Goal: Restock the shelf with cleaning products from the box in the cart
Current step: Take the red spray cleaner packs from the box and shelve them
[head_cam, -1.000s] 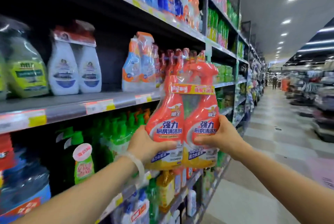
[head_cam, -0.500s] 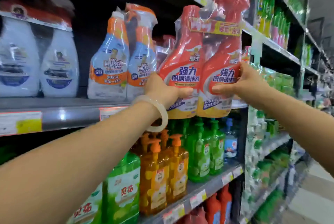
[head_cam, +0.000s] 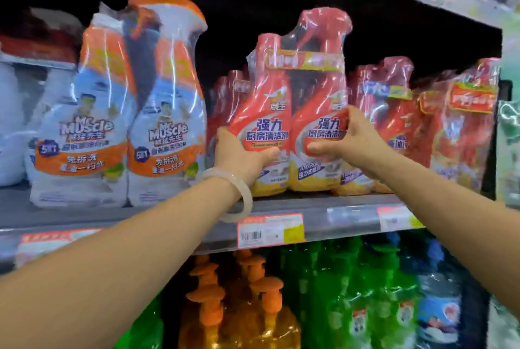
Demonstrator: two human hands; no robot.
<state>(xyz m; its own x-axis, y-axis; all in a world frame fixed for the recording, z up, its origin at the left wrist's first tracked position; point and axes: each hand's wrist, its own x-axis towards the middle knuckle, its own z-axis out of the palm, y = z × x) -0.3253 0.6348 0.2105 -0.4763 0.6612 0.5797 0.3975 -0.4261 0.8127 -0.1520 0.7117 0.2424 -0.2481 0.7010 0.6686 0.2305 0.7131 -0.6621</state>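
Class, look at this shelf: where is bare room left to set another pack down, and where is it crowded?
Bare shelf shows along the front edge and between the Mr Muscle twin pack and the red twin pack both hands hold. Right of it, red packs crowd together.

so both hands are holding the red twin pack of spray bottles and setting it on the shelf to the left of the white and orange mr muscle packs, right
Not quite. In the head view the left hand and right hand do hold the red twin pack at the shelf, but it sits to the right of the white and orange packs, not the left.
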